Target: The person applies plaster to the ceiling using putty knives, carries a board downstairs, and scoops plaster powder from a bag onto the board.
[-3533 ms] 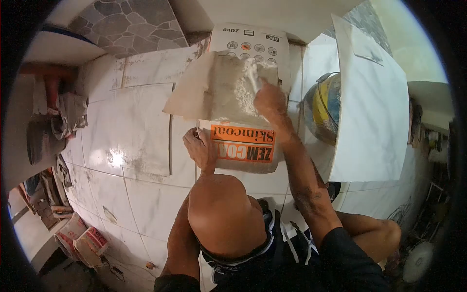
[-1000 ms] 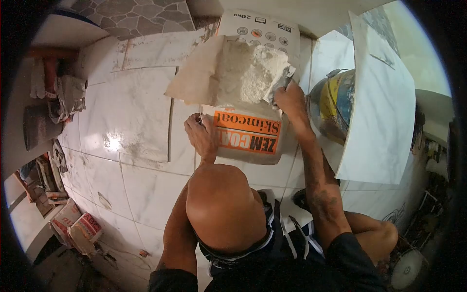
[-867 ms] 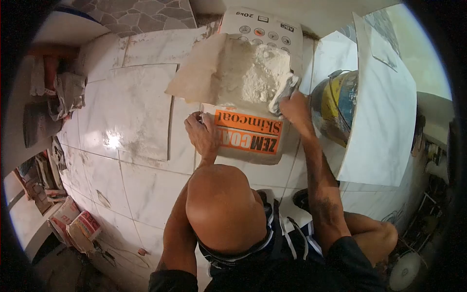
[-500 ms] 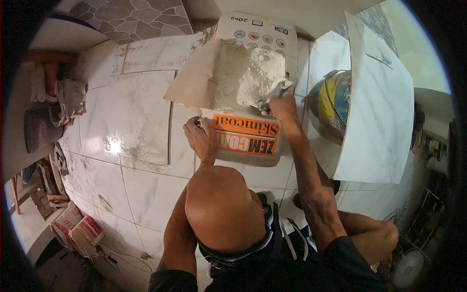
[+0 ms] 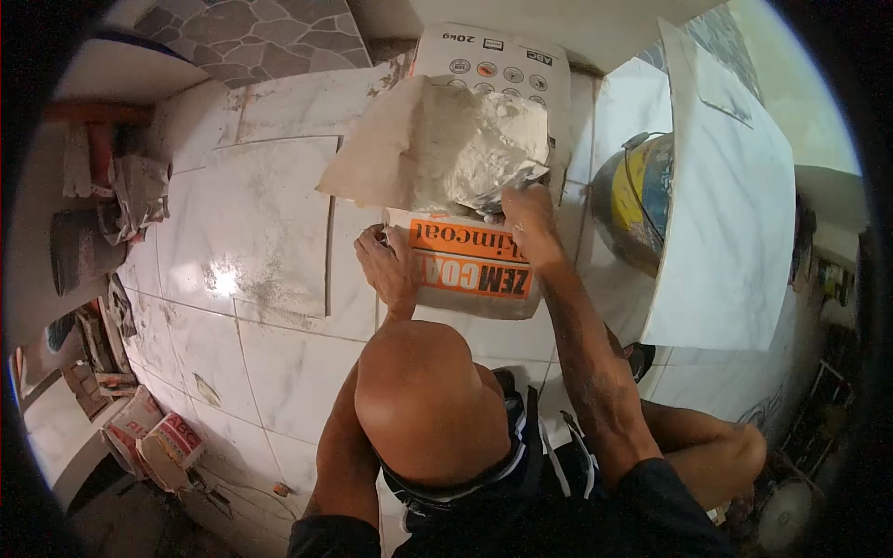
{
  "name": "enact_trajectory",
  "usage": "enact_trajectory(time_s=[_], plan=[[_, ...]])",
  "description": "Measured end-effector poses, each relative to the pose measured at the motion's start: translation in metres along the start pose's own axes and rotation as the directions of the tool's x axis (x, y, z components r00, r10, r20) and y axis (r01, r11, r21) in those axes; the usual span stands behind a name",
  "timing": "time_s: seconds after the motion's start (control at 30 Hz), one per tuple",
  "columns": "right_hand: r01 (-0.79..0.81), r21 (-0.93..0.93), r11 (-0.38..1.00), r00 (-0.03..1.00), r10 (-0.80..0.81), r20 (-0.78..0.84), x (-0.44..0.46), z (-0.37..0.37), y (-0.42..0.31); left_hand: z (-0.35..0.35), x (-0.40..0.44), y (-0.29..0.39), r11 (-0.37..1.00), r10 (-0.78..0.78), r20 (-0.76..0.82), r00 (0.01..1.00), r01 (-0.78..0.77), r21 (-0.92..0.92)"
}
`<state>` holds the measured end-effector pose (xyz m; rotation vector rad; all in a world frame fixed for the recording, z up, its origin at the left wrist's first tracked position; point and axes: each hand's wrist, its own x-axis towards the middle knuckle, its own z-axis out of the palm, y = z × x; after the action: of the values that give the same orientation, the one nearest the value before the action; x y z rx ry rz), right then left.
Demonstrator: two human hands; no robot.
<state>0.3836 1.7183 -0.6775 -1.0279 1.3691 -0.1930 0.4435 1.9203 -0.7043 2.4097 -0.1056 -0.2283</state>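
Observation:
An open paper bag of skimcoat [image 5: 470, 302] lies in front of me with its printed label upside down to my view. Pale powder [image 5: 502, 139] shows through its torn mouth, and a brown paper flap [image 5: 372, 153] is folded out to the left. My right hand [image 5: 528, 214] is closed around a metal-bladed tool, probably a trowel, whose blade [image 5: 498, 192] is in the powder at the near rim; its handle is hidden by my fingers. With curled fingers, my left hand [image 5: 386, 265] grips the bag's left edge.
Another 20kg bag [image 5: 493, 51] is behind the open one. To the right, a yellow-and-blue bucket [image 5: 633, 205] sits partly behind a leaning white panel [image 5: 726, 214]. A flat tile [image 5: 270, 223] lies left on the tiled floor; crumpled bags [image 5: 153, 442] are lower left.
My right hand has shifted slightly left, and the blade has tilted lower into the powder near the rim. My left hand stays on the bag's edge.

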Motion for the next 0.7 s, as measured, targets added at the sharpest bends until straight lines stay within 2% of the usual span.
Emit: enact_trajectory(time_s=[0.03, 0.13, 0.2, 0.27, 0.3, 0.33, 0.4, 0.43, 0.63, 0.7], plan=[[0.036, 0.036, 0.999, 0.999, -0.036, -0.001, 0.001, -0.001, 0.003, 0.001, 0.0, -0.003, 1.0, 0.018, -0.014, 1.0, -0.018, 0.0], [0.141, -0.251, 0.958, 0.981, -0.169, -0.093, 0.03, 0.017, 0.037, 0.002, -0.001, -0.003, 0.999, 0.038, -0.01, 0.999, -0.038, -0.002], [0.072, -0.257, 0.964, 0.996, -0.081, -0.026, 0.046, 0.021, 0.033, -0.002, 0.001, 0.003, 1.0, -0.005, 0.024, 1.0, 0.005, -0.001], [0.043, -0.064, 0.997, 0.997, -0.039, 0.069, 0.001, -0.004, -0.012, -0.002, 0.001, 0.0, 1.0, 0.006, 0.012, 1.0, -0.006, -0.012], [0.027, -0.024, 0.999, 0.993, -0.024, 0.117, -0.003, -0.014, -0.018, 0.0, 0.001, -0.002, 1.0, 0.01, 0.007, 1.0, -0.01, -0.018], [0.078, -0.241, 0.967, 0.994, -0.057, 0.093, 0.002, -0.023, -0.02, 0.0, 0.0, -0.002, 1.0, 0.021, -0.01, 1.0, -0.021, -0.015], [0.152, -0.629, 0.762, 0.988, -0.14, 0.069, 0.013, -0.035, -0.03, 0.001, 0.0, -0.001, 0.999, 0.05, -0.043, 0.998, -0.051, -0.011], [0.24, -0.682, 0.691, 0.967, -0.228, 0.109, -0.003, -0.039, -0.044, 0.001, 0.0, 0.001, 0.999, 0.033, -0.035, 0.999, -0.034, -0.02], [0.201, -0.783, 0.589, 0.967, -0.249, 0.061, 0.006, -0.041, -0.042, -0.001, -0.001, 0.004, 1.0, 0.018, -0.025, 1.0, -0.018, -0.02], [0.243, -0.79, 0.563, 0.949, -0.305, 0.074, 0.014, -0.038, -0.041, -0.001, -0.001, 0.003, 1.0, 0.012, -0.012, 1.0, -0.012, -0.018]])
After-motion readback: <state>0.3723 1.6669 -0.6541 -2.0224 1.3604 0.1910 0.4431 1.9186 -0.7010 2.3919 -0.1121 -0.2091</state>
